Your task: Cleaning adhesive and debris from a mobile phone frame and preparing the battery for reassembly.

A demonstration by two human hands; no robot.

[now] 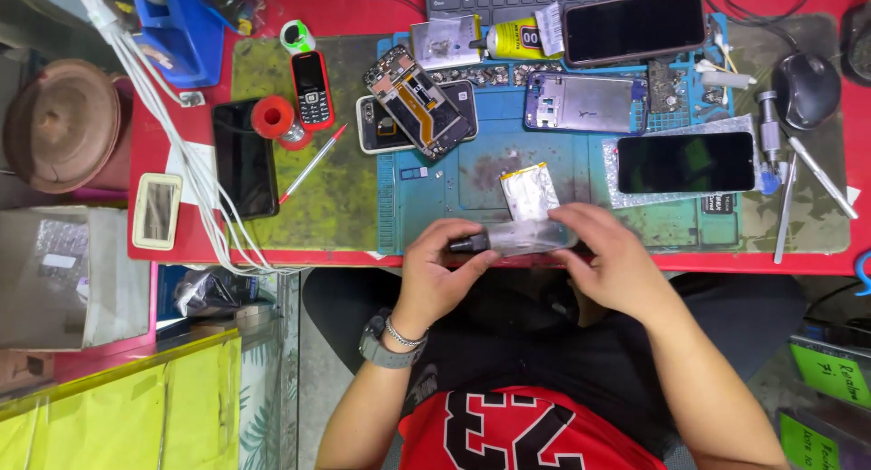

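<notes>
Gripping clear tube [522, 239], yellow glue tube [513, 39] behind.

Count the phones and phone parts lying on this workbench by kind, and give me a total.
Dark-screen smartphones or screens: 3
Keypad phone: 1
Opened phone bodies or frames: 3
Total: 7

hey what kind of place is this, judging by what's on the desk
Most likely a phone repair bench. An opened phone with its insides showing and a bare phone frame lie on a blue work mat, with a glue tube close by.
</notes>
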